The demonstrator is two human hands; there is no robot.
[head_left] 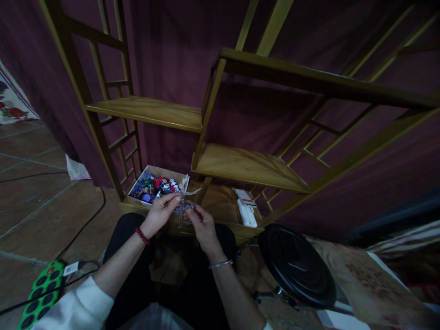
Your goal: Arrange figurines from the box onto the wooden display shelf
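Observation:
Above my lap, in front of the shelf, my left hand (164, 208) pinches a bundle of pale, ribbon-like strips (187, 187) whose loose ends stick up past the fingertips. Closed on the lower part of the same bundle is my right hand (202, 223), where a thin, see-through tangle (181, 208) hangs between both hands. What exactly the bundle is made of is too small and dim to tell. Just beyond my left hand sits an open cardboard box (165, 171) filled with several small colourful trinkets (154, 184) in red, blue, white and green.
A wooden shelf unit (237, 165) stands ahead against a dark red curtain (172, 55). On its low board lie a white device (246, 214) and a flat card-like item (244, 197). A black round stool (295, 266) is at right, a green power strip (43, 293) at left.

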